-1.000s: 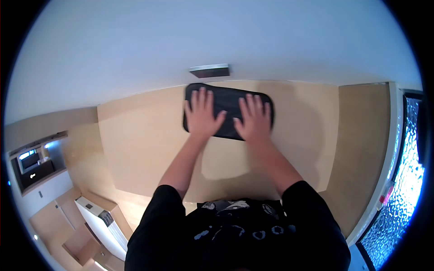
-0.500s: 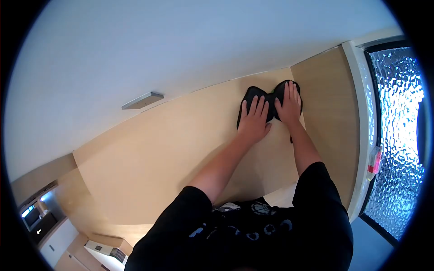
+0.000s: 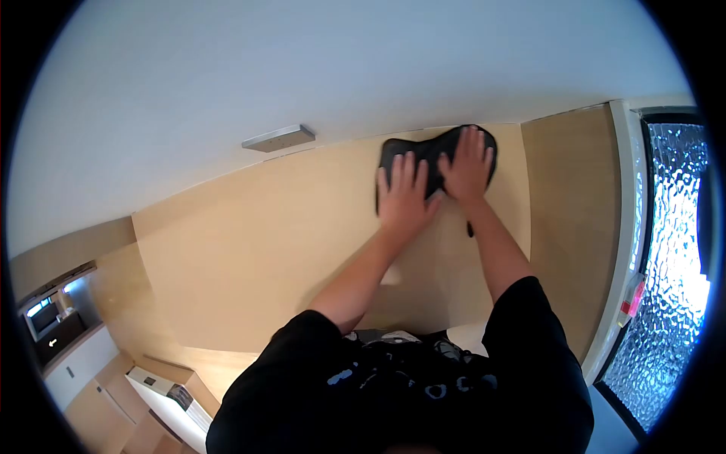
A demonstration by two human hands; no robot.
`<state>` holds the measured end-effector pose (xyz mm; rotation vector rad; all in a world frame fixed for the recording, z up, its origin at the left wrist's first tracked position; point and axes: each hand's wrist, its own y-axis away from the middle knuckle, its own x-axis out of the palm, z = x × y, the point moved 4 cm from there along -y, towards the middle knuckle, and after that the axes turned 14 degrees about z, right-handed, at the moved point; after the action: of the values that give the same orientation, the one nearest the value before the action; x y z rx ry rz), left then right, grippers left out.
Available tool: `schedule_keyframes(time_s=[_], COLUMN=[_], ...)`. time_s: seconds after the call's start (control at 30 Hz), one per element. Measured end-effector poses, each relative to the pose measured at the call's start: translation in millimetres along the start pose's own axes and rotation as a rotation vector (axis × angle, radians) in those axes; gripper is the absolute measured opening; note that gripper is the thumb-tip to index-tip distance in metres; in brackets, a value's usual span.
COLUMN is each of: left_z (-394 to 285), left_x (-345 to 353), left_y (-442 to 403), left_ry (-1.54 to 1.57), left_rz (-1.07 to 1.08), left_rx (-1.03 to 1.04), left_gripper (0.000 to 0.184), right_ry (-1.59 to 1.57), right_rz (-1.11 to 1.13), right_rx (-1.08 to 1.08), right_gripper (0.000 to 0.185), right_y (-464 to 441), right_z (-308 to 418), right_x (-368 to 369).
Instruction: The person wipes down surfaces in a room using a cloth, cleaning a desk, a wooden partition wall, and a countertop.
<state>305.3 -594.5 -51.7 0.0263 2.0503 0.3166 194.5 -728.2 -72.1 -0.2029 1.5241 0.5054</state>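
A black, two-lobed soft-looking piece [image 3: 435,151] lies on the pale wooden surface close to the wall, near the right corner. Its kind I cannot make out. My left hand [image 3: 404,195] rests flat on the left lobe, fingers spread. On the right lobe lies my right hand [image 3: 466,170], palm down with its fingers stretched out and its thumb apart. A small dark strap or tab [image 3: 470,229] shows beside my right wrist. Both palms hide parts of the black piece.
The light wooden surface [image 3: 249,257] meets a white wall [image 3: 363,68] carrying a grey socket strip [image 3: 280,139]. A wooden side panel [image 3: 571,219] and a textured glass pane [image 3: 673,280] stand at the right. At lower left is a white boxy thing [image 3: 162,397].
Both hands and the black piece have moved left, away from the right side panel, leaving a gap there. The camera view has also shifted.
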Motion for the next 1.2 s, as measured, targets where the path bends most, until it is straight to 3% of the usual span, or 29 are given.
schedule_keyframes(time_s=[0.23,0.47,0.57,0.7,0.77,0.83,1.07,1.2], left_z=[94,180,206,216,220,227,257,301], left_x=[-18,-31,-38,-48,-55,-55,-66,-88], left_y=[100,214,253,245,236,228,234,251], left_ry=[-0.064,-0.039,-0.05,-0.032,-0.019,0.006,0.137,0.127], left_rz=[-0.098,-0.179,-0.209,-0.189,-0.217,-0.212,-0.306,-0.281], left_rx=[-0.262,-0.569,-0.54,-0.529,-0.525,-0.505,-0.223,-0.277], left_gripper=[0.082,0.079,0.08,0.089,0.087,0.088,0.079,0.075], right_ry=[-0.035,-0.066,-0.079,-0.103,-0.026,0.068,0.149,0.161], right_rz=[0.126,0.17,0.11,0.052,0.049,0.068,0.114,0.135], right_rx=[-0.194,-0.586,-0.793,-0.847,-0.796,-0.609,-0.238,-0.222], right_gripper=[0.086,0.082,0.082,0.081,0.079,0.08,0.08,0.076], right_y=[38,81,87,83,85,85,86,96], right_z=[155,282,318,329,331,332,341,391], right_x=[-5,20,10,14,14,15,29,42])
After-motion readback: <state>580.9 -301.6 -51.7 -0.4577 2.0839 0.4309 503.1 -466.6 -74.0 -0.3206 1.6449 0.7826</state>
